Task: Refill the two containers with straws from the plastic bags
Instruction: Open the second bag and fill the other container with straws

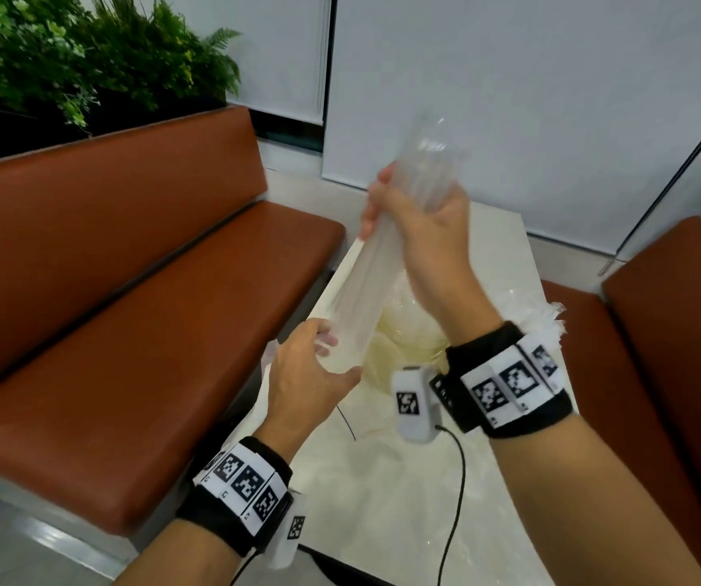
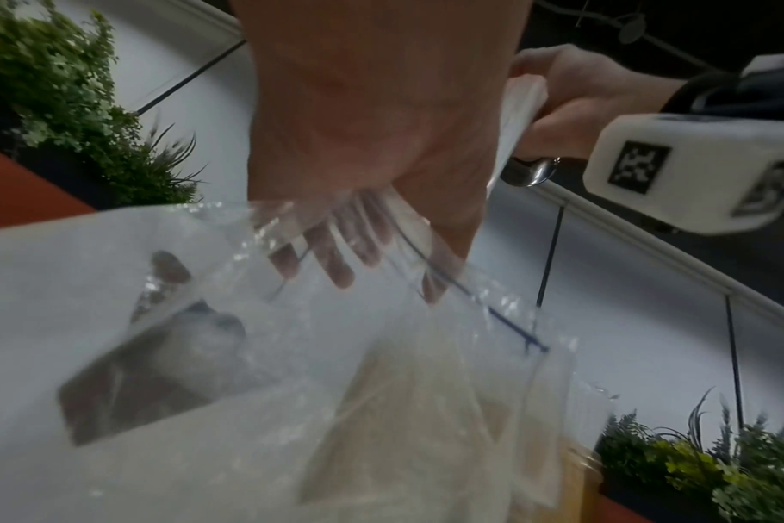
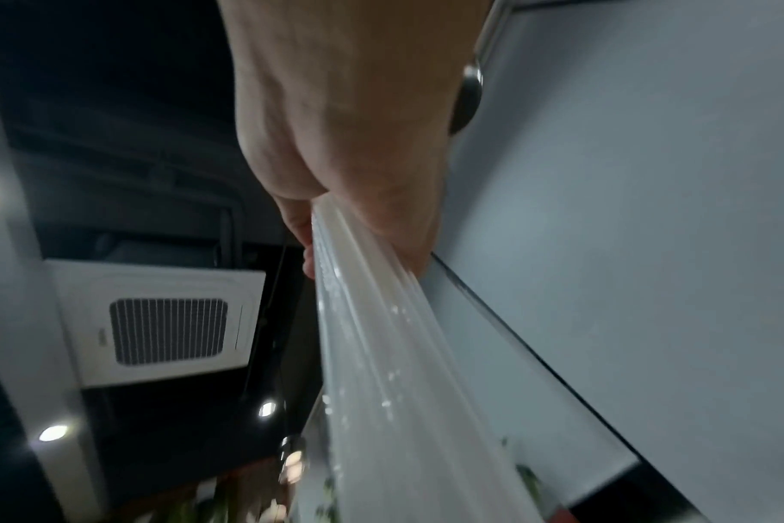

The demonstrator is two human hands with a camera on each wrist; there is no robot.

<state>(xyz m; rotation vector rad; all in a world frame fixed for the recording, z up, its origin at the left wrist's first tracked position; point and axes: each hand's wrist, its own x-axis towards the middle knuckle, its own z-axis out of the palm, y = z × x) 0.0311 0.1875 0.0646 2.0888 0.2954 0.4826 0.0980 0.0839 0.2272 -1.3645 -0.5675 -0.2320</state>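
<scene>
My right hand (image 1: 407,213) is raised above the table and grips a bundle of clear straws (image 1: 357,289) that slants down to the left. In the right wrist view the straws (image 3: 381,354) run out of my fist (image 3: 332,226). Below, my left hand (image 1: 319,361) holds the mouth of a clear plastic bag (image 1: 407,340) around the bundle's lower end. My left fingers (image 2: 336,262) show through the bag's film (image 2: 381,354). The bag lies on the table with pale yellowish straws inside. A dark box-like container (image 2: 157,357) shows blurred through the plastic.
The white marble table (image 1: 382,501) stands between two brown benches, one on the left (image 1: 129,332) and one on the right (image 1: 657,332). Plants (image 1: 65,57) stand behind the left bench. A black cable (image 1: 454,501) crosses the table.
</scene>
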